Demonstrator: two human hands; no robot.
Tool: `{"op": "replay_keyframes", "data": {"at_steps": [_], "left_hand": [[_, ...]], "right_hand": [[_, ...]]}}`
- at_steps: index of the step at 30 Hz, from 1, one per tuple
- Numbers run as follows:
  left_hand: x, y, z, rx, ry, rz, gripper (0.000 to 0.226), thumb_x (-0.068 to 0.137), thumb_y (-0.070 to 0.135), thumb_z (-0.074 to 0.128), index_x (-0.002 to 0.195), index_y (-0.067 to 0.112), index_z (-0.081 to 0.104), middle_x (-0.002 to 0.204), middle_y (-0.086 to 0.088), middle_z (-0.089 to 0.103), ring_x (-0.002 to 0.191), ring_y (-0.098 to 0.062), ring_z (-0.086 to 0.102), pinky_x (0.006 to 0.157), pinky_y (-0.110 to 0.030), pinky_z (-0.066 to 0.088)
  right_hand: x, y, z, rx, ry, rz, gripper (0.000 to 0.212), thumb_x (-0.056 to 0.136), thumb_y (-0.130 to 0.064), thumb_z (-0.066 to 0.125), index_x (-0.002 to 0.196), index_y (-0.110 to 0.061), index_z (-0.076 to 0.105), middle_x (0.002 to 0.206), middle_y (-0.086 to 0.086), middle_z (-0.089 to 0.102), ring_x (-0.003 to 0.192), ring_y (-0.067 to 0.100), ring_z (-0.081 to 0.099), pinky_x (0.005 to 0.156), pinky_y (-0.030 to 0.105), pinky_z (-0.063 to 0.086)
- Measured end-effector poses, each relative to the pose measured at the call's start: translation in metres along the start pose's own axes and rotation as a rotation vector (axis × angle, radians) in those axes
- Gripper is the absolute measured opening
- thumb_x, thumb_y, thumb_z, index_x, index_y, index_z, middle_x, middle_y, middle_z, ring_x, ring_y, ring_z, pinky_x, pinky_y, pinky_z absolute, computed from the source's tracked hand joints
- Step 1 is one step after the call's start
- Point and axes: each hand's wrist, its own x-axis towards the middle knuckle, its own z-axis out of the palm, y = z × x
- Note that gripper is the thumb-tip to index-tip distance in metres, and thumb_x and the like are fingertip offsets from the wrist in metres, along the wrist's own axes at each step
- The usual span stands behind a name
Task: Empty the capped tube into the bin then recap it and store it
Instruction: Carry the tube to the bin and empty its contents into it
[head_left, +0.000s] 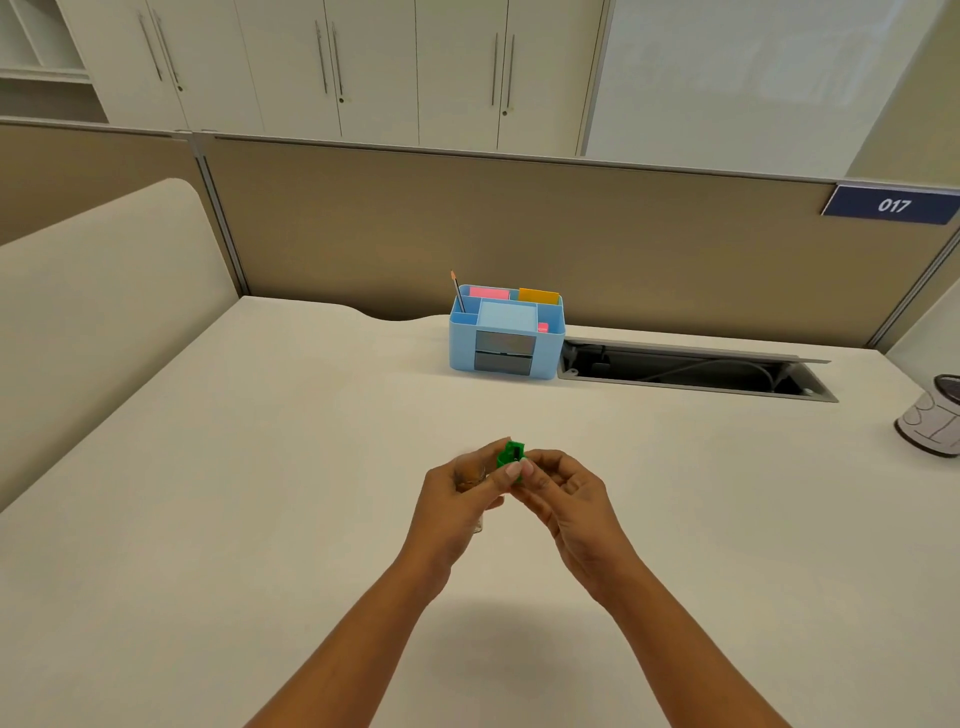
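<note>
A small clear tube (471, 478) with brownish contents is wrapped in my left hand (457, 499) above the middle of the white desk (260, 467). Only a bit of its clear body shows between the fingers and below the palm. Its green cap (510, 455) sits at the tube's top, pinched by the thumb and fingertips of my right hand (561, 499). I cannot tell whether the cap is on the tube or just off it. A small white bin (932, 423) with dark markings stands at the desk's far right edge, partly cut off by the frame.
A blue desk organiser (506, 332) with a pencil, pink and yellow notes and two small drawers stands at the back of the desk. To its right lies an open cable tray slot (691, 371). A tan partition (519, 234) closes off the back.
</note>
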Motion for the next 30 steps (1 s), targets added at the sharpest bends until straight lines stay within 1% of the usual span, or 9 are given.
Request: {"op": "replay_keyframes", "data": {"at_steps": [2,5,8,11,14,18,22,25,30], "left_hand": [[0.001,-0.003,0.000,0.013,0.011,0.016,0.023,0.064,0.041,0.076,0.086,0.038,0.070,0.082,0.011,0.075,0.093,-0.015,0.068,0.089,-0.040,0.053],[0.001,-0.004,-0.001,0.000,0.047,0.044,0.014,0.073,0.027,0.072,0.083,0.036,0.069,0.068,0.018,0.074,0.077,0.002,0.068,0.067,-0.011,0.051],[0.001,-0.005,-0.001,-0.001,0.108,0.058,0.017,0.075,0.020,0.072,0.087,0.031,0.068,0.065,0.018,0.072,0.063,0.010,0.066,0.053,-0.002,0.045],[0.001,-0.005,0.000,-0.006,0.163,0.061,0.017,0.074,0.020,0.073,0.088,0.028,0.067,0.074,0.005,0.072,0.058,0.008,0.065,0.049,0.000,0.043],[0.001,-0.007,-0.001,0.012,0.183,0.080,0.017,0.073,0.023,0.075,0.087,0.026,0.067,0.074,0.001,0.071,0.056,0.007,0.065,0.049,0.000,0.043],[0.001,-0.010,0.000,0.055,0.204,0.108,0.015,0.073,0.021,0.075,0.087,0.023,0.070,0.072,0.003,0.071,0.059,0.003,0.066,0.052,-0.005,0.046],[0.002,-0.012,0.003,0.138,0.190,0.159,0.023,0.074,0.012,0.073,0.072,0.034,0.065,0.076,0.006,0.071,0.077,-0.011,0.068,0.069,-0.018,0.051],[0.003,-0.012,0.005,0.182,0.184,0.182,0.018,0.075,0.016,0.073,0.072,0.031,0.064,0.073,0.009,0.068,0.074,-0.007,0.065,0.063,-0.009,0.050],[0.003,-0.016,0.005,0.223,0.190,0.192,0.013,0.076,0.013,0.072,0.077,0.024,0.066,0.072,0.009,0.068,0.073,-0.006,0.066,0.058,-0.004,0.048]], "right_hand": [[0.000,0.000,0.002,-0.018,-0.014,-0.006,0.029,0.070,-0.023,0.062,0.092,-0.004,0.064,0.089,0.008,0.069,0.085,0.014,0.068,0.074,0.018,0.054],[-0.001,0.002,0.004,-0.067,-0.019,-0.007,0.030,0.077,-0.025,0.059,0.097,-0.004,0.066,0.095,0.010,0.070,0.090,0.016,0.068,0.075,0.020,0.054],[-0.002,0.003,0.007,-0.253,0.063,-0.048,0.023,0.088,-0.025,0.050,0.095,-0.014,0.069,0.094,0.004,0.072,0.085,0.011,0.067,0.069,0.020,0.055],[-0.003,0.002,0.008,-0.422,0.236,-0.206,0.021,0.088,-0.026,0.052,0.086,-0.019,0.071,0.086,-0.006,0.071,0.077,0.002,0.064,0.065,0.015,0.051],[-0.003,-0.003,0.008,-0.538,0.288,-0.328,0.004,0.078,-0.022,0.067,0.077,-0.024,0.070,0.084,-0.008,0.069,0.079,0.001,0.061,0.064,0.012,0.048],[-0.004,-0.008,0.014,-0.648,0.191,-0.325,0.008,0.071,-0.028,0.072,0.078,-0.030,0.068,0.090,-0.014,0.064,0.089,0.002,0.056,0.064,0.014,0.044],[-0.003,-0.008,0.022,-0.843,0.067,-0.282,0.023,0.066,-0.040,0.074,0.088,-0.038,0.065,0.102,-0.019,0.052,0.106,0.001,0.042,0.073,0.010,0.036],[-0.002,-0.008,0.025,-0.938,0.039,-0.272,0.028,0.066,-0.041,0.074,0.091,-0.035,0.067,0.110,-0.016,0.046,0.110,0.004,0.036,0.076,0.008,0.031],[-0.003,-0.008,0.027,-1.007,0.039,-0.301,0.024,0.067,-0.039,0.074,0.089,-0.029,0.069,0.112,-0.017,0.045,0.110,0.003,0.033,0.078,0.007,0.029]]}}
